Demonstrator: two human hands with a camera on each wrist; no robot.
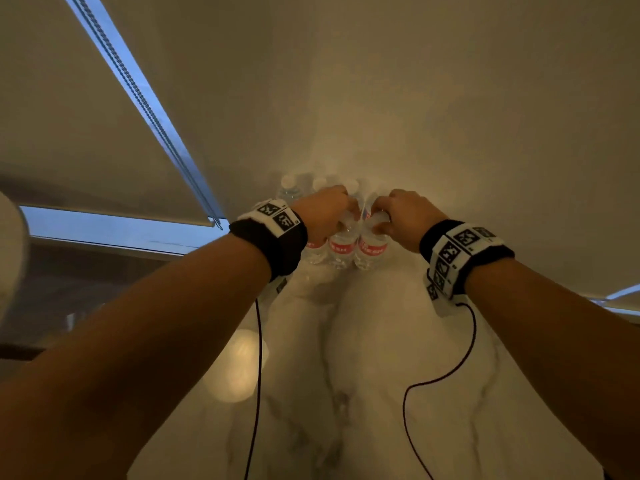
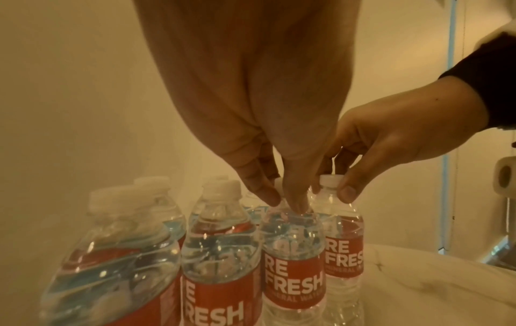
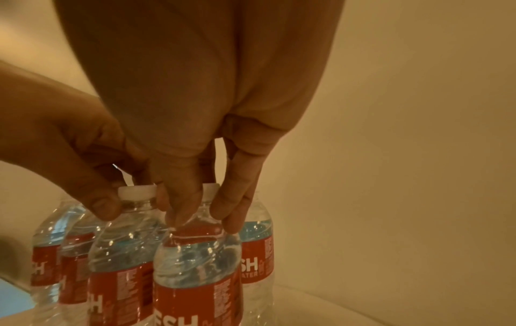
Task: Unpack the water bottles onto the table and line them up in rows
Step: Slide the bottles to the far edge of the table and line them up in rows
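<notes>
Several clear water bottles with red labels and white caps stand grouped on the white marble table (image 1: 381,341) close to the wall. My left hand (image 1: 325,209) (image 2: 285,200) pinches the neck of one front-row bottle (image 1: 341,249) (image 2: 291,264), hiding its cap. Right beside it, my right hand (image 1: 398,216) (image 3: 201,209) pinches the top of the neighbouring bottle (image 1: 372,249) (image 3: 195,286). Both held bottles stand upright, and their bases look down on the table. More bottles (image 1: 289,188) stand behind and to the left.
A plain wall (image 1: 450,116) rises directly behind the bottles. A window with a roller blind and bead chain (image 1: 145,105) is on the left. Two thin cables (image 1: 258,375) hang from my wristbands over the near marble surface.
</notes>
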